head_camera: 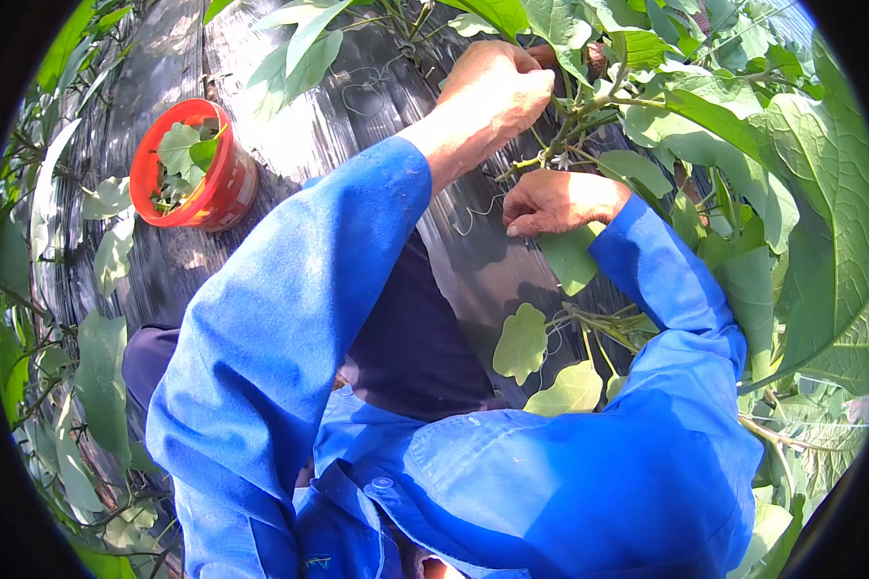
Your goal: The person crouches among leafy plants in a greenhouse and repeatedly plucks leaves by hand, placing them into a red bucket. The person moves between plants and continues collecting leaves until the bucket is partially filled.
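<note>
My left hand (498, 98) reaches up among the stems of a broad-leaved plant, likely an eggplant (576, 127). Its fingers are curled, and the fingertips go out of sight by a leaf, so what they grip is hidden. Below it, my right hand (561, 203) is bent with fingers curled down, close to the lower stems. A green leaf (572, 257) shows just under that hand; whether the fingers hold it is unclear. Both arms wear blue sleeves.
A red plastic bucket (242, 184) with picked leaves (181, 155) in it stands at left on dark plastic mulch film (478, 260). Large leaves (818, 181) crowd the right side. Another plant row (101, 383) lines the left edge. My bent leg (420, 340) is below.
</note>
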Motion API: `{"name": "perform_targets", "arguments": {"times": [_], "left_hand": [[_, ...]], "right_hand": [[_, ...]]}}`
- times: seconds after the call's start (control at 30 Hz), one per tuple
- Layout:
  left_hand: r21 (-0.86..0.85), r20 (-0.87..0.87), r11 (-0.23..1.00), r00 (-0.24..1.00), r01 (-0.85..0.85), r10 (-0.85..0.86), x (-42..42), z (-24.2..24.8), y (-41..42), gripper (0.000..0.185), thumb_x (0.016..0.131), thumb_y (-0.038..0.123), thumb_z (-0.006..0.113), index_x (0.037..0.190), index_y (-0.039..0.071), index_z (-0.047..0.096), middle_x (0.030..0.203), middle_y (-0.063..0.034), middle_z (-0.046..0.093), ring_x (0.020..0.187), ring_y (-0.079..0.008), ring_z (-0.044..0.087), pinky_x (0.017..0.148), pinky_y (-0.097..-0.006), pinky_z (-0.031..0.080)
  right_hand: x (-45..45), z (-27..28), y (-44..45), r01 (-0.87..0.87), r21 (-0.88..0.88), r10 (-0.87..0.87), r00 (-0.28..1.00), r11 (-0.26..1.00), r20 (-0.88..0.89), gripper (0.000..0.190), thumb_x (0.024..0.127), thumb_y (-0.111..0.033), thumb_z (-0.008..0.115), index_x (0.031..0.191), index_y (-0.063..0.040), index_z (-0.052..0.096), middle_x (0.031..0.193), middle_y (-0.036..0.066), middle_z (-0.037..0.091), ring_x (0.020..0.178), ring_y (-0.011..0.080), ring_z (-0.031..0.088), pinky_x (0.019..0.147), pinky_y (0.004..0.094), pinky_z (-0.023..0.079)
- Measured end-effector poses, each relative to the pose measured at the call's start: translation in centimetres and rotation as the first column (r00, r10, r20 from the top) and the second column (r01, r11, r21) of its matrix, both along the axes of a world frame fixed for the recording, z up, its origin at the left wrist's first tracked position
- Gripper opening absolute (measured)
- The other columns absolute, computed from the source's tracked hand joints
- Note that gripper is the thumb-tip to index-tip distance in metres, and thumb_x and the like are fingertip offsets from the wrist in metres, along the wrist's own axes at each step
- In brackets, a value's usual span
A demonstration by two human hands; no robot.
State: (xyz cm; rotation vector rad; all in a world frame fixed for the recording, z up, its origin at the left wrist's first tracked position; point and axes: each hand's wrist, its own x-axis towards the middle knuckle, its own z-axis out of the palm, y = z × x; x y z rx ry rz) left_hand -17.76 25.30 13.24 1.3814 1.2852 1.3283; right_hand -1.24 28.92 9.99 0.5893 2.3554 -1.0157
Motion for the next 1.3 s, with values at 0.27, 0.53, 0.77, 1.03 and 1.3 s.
{"name": "perform_targets", "arguments": {"times": [0.27,0.53,0.77,1.03,1.3], "left_hand": [[-0.014,0.445,0.974,0.871,-0.225,0.207,4.4,-3.6,3.8,0.033,0.089,0.025,0.062,0.101,-0.006,0.064,0.087,-0.0083,0.066,0.071,-0.0143,0.062,0.060,-0.0257,0.053],[0.007,0.470,0.988,0.872,-0.157,0.135,4.7,-5.7,5.5,0.029,0.094,0.022,0.058,0.103,-0.005,0.063,0.087,-0.0088,0.066,0.069,-0.0138,0.064,0.062,-0.0249,0.055],[0.004,0.364,0.990,0.922,-0.140,0.129,4.9,-6.3,6.5,0.027,0.096,0.021,0.055,0.100,-0.005,0.062,0.082,-0.0096,0.066,0.066,-0.0129,0.063,0.060,-0.0245,0.053],[0.018,0.328,0.981,0.928,-0.194,0.178,5.2,-6.6,6.5,0.026,0.095,0.019,0.054,0.099,-0.005,0.061,0.081,-0.0110,0.066,0.065,-0.0143,0.065,0.059,-0.0256,0.054],[0.058,0.238,0.982,0.958,-0.177,0.159,4.9,-6.4,6.2,0.027,0.095,0.019,0.053,0.101,-0.005,0.061,0.083,-0.0099,0.066,0.067,-0.0145,0.065,0.061,-0.0267,0.054]], "right_hand": [[7.7,2.5,6.2,0.856,0.079,-0.802,0.508,0.511,-0.313,0.024,0.090,-0.020,0.061,0.102,0.000,0.063,0.086,0.008,0.068,0.068,0.0099,0.063,0.052,0.0228,0.047],[8.3,-0.7,8.2,0.609,-0.728,-0.908,-0.029,0.315,-0.418,0.036,0.089,-0.023,0.068,0.117,-0.003,0.059,0.103,0.010,0.067,0.089,0.0198,0.068,0.059,0.0245,0.052],[7.8,-0.7,8.2,0.729,-0.626,-0.838,-0.134,0.279,-0.529,0.021,0.089,-0.015,0.066,0.107,-0.005,0.063,0.094,0.006,0.068,0.078,0.0149,0.067,0.054,0.0227,0.050],[6.7,-1.2,7.5,0.871,-0.282,-0.709,0.102,0.403,-0.697,0.017,0.089,-0.013,0.064,0.098,0.001,0.065,0.082,0.006,0.068,0.060,0.0093,0.062,0.046,0.0205,0.044],[9.6,1.4,11.1,0.542,-0.689,-0.875,0.351,0.481,-0.335,0.029,0.087,-0.018,0.069,0.108,0.002,0.065,0.107,0.012,0.067,0.089,0.0200,0.067,0.065,0.0236,0.052]]}}
